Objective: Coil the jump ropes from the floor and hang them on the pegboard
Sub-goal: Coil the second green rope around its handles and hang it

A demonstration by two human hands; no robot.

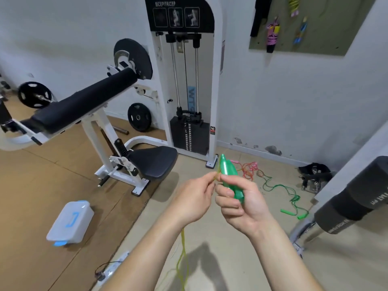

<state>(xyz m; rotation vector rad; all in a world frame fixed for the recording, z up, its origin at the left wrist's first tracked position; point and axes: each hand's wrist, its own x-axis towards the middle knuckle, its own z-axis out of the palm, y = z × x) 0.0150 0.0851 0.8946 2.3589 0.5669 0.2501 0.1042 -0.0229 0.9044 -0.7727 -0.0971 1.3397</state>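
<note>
The right hand [245, 204] grips the stiff handles [230, 175], the left hand [193, 198] pinches the cord [183, 255] — probably light, limp, tangle-prone — best controlled at the handles.

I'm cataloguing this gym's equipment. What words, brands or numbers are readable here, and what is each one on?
"BICEP/TRICEP": on the black header panel of the white weight-stack machine.
"WT", rest hidden: blue vertical lettering behind the guide rods.
White print on the black roller pad: upside down, too blurred to read.
Weight stack markings and the small sticker beside them: too small to read.
</note>
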